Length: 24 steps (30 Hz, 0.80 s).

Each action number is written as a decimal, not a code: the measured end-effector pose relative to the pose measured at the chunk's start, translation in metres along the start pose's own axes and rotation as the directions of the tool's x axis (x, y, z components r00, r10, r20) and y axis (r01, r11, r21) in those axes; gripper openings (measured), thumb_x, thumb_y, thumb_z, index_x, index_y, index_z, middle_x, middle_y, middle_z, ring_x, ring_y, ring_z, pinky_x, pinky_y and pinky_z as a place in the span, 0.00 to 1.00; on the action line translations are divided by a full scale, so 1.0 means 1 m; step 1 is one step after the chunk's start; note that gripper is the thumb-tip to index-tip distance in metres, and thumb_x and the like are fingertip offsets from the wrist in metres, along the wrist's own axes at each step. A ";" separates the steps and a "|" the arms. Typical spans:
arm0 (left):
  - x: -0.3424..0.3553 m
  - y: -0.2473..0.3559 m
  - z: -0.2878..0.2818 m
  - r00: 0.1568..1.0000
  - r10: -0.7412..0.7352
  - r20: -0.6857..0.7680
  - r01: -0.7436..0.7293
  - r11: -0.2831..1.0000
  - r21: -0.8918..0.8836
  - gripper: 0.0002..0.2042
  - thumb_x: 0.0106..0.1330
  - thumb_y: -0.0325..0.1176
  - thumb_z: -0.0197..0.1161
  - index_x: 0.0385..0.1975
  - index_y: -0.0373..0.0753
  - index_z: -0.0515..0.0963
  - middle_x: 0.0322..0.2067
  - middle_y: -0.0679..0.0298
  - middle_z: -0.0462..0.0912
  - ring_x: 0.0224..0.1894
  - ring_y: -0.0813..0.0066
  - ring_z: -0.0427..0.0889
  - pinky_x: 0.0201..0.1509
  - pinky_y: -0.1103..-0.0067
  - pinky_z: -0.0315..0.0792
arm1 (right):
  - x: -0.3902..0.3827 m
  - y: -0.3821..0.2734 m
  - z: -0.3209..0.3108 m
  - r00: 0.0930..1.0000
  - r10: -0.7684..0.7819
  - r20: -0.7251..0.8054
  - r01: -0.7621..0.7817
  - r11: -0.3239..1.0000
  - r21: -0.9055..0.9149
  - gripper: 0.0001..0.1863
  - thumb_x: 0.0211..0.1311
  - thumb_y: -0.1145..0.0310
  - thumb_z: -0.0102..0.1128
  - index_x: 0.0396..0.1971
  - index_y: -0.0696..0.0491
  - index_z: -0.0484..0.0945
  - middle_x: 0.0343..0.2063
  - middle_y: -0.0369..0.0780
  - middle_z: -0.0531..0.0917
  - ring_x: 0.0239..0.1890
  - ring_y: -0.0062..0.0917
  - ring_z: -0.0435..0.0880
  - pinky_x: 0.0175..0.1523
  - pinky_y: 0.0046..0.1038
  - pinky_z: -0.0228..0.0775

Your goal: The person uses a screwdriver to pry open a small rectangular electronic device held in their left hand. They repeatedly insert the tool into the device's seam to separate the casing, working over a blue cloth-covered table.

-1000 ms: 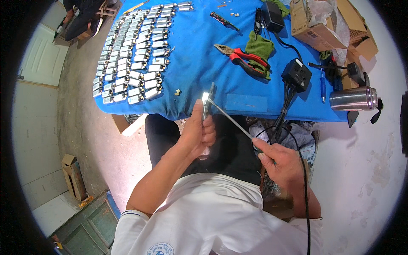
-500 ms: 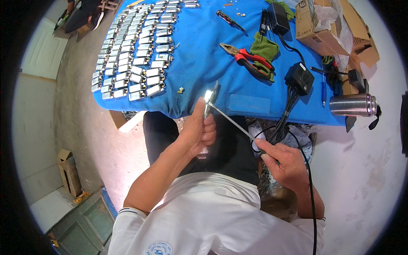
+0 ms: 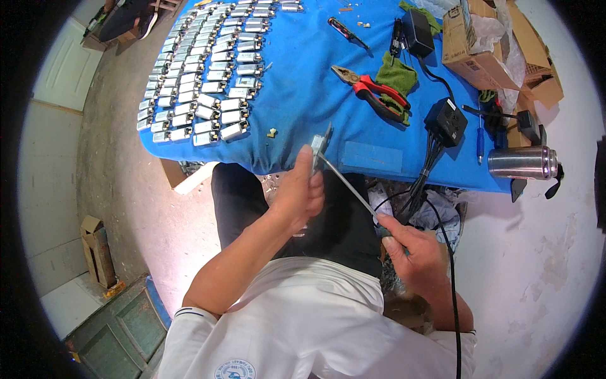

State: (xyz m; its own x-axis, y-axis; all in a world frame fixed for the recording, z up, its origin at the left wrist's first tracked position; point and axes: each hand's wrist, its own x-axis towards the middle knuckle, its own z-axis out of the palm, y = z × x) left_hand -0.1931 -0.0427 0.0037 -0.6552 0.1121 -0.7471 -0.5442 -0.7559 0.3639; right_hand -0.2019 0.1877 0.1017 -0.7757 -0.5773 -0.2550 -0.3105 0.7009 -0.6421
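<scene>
My left hand is closed around a small silver metal part, thumb pressed on its side, just off the table's near edge. A thin flat piece sticks up from the part's far end. In my right hand is a screwdriver, gripped by its mostly hidden handle. Its long shaft slants up to the left, and the tip meets the side of the metal part; the exact contact is too small to make out. Rows of similar silver parts lie at the table's far left.
On the blue cloth lie red-handled pliers, a green rag, a black power adapter and a black socket box. A steel flask lies at the right edge. A black cable hangs beside my right arm.
The view has shifted slightly. The silver part has turned a little and lost its bright glare. The screwdriver tip stays at it, and both hands keep their grip.
</scene>
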 end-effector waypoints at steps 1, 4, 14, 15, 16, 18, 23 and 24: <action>0.001 -0.001 0.001 1.000 0.009 -0.002 -0.009 1.000 -0.014 0.29 0.65 0.67 0.45 0.13 0.49 0.56 0.11 0.76 0.50 0.11 0.84 0.47 0.16 0.84 0.42 | -0.001 -0.001 0.005 1.000 0.006 -0.014 -0.006 1.000 -0.025 0.21 0.60 0.71 0.58 0.55 0.48 0.75 0.22 0.43 0.77 0.23 0.34 0.78 0.30 0.33 0.71; 0.006 -0.003 0.003 0.999 0.034 -0.004 -0.034 0.998 -0.044 0.29 0.64 0.68 0.45 0.13 0.49 0.56 0.11 0.76 0.50 0.11 0.84 0.47 0.16 0.84 0.41 | -0.005 0.006 0.023 0.994 -0.062 -0.090 0.055 0.995 -0.084 0.22 0.59 0.71 0.60 0.56 0.47 0.75 0.21 0.41 0.76 0.21 0.33 0.76 0.27 0.32 0.69; 0.002 -0.003 0.007 0.996 0.044 -0.072 -0.044 0.999 0.004 0.30 0.63 0.69 0.46 0.14 0.49 0.55 0.12 0.76 0.50 0.13 0.84 0.46 0.17 0.84 0.41 | -0.009 0.030 0.059 0.955 -0.238 -0.178 0.169 0.928 -0.331 0.28 0.52 0.75 0.64 0.57 0.47 0.74 0.20 0.40 0.69 0.18 0.32 0.73 0.22 0.31 0.67; 0.001 -0.004 0.007 0.997 0.042 -0.070 -0.041 0.999 0.010 0.30 0.63 0.69 0.46 0.14 0.49 0.55 0.12 0.76 0.50 0.13 0.84 0.46 0.17 0.84 0.41 | -0.009 0.033 0.062 0.950 -0.256 -0.178 0.174 0.909 -0.378 0.29 0.51 0.76 0.65 0.57 0.47 0.74 0.21 0.40 0.69 0.19 0.32 0.73 0.22 0.31 0.66; 0.001 -0.003 0.008 0.995 0.035 -0.088 -0.035 0.999 0.002 0.29 0.64 0.68 0.46 0.14 0.49 0.55 0.12 0.76 0.50 0.13 0.84 0.46 0.17 0.84 0.42 | -0.007 0.041 0.066 0.933 -0.306 -0.187 0.201 0.878 -0.435 0.28 0.52 0.75 0.64 0.56 0.47 0.75 0.20 0.39 0.67 0.17 0.31 0.73 0.21 0.30 0.66; 0.001 0.001 0.013 0.992 0.022 -0.126 -0.024 1.000 -0.013 0.29 0.64 0.67 0.46 0.14 0.49 0.55 0.12 0.76 0.49 0.13 0.84 0.46 0.17 0.84 0.42 | -0.002 0.056 0.069 0.893 -0.407 -0.194 0.247 0.802 -0.543 0.25 0.54 0.72 0.63 0.55 0.46 0.76 0.19 0.38 0.65 0.15 0.28 0.73 0.20 0.29 0.67; -0.003 0.002 0.008 0.996 0.027 -0.083 -0.027 1.000 -0.004 0.28 0.65 0.65 0.47 0.16 0.47 0.59 0.13 0.74 0.53 0.13 0.82 0.50 0.17 0.84 0.43 | -0.003 0.048 0.061 0.975 -0.175 -0.140 0.173 0.984 -0.028 0.24 0.60 0.74 0.56 0.58 0.49 0.73 0.27 0.42 0.75 0.20 0.26 0.76 0.26 0.24 0.69; -0.003 0.002 0.008 0.998 0.021 -0.067 -0.022 1.000 -0.012 0.27 0.65 0.65 0.47 0.16 0.47 0.59 0.13 0.74 0.52 0.13 0.82 0.49 0.17 0.84 0.43 | -0.003 0.048 0.058 0.992 -0.091 -0.089 0.109 0.968 0.228 0.24 0.61 0.74 0.55 0.59 0.50 0.72 0.30 0.42 0.78 0.22 0.24 0.77 0.28 0.23 0.70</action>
State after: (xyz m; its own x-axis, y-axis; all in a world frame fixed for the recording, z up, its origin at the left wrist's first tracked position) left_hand -0.1968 -0.0399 0.0110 -0.6300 0.0526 -0.7748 -0.5233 -0.7660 0.3735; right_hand -0.1827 0.1985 0.0291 -0.7901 -0.5990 -0.1300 -0.2602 0.5197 -0.8138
